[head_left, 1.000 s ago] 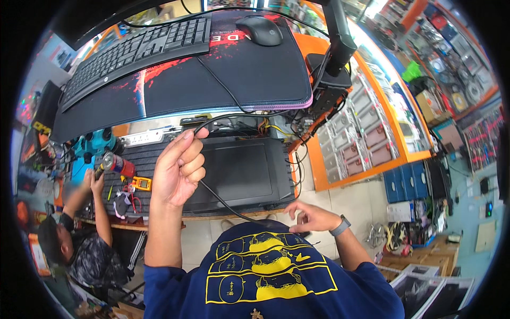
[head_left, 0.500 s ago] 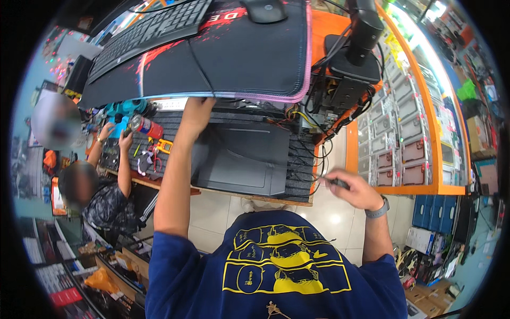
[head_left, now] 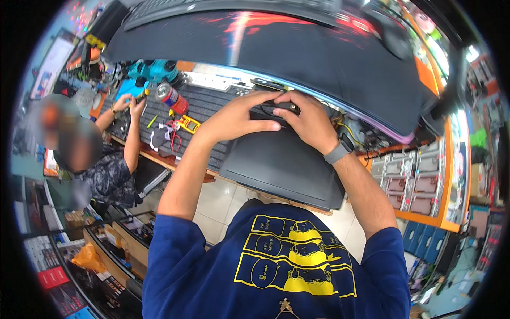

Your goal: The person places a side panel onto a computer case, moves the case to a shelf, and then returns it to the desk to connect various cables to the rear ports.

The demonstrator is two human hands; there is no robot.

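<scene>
Laptop point(head_left: 281, 165) sits just under both hands on the worktop point(head_left: 175, 159), long axis running left-right. Left hand point(head_left: 236, 117) and right hand point(head_left: 308, 119) are both clamped on a small dark part point(head_left: 281, 106) at its far edge, fingertips touching.

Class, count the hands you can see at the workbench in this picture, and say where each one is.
4. The left hand and right hand meet over the dark device; a co-worker's two hands work at far left. Others may be hidden.

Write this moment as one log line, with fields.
left hand: on small dark part | right hand: same part | below: black laptop
</scene>
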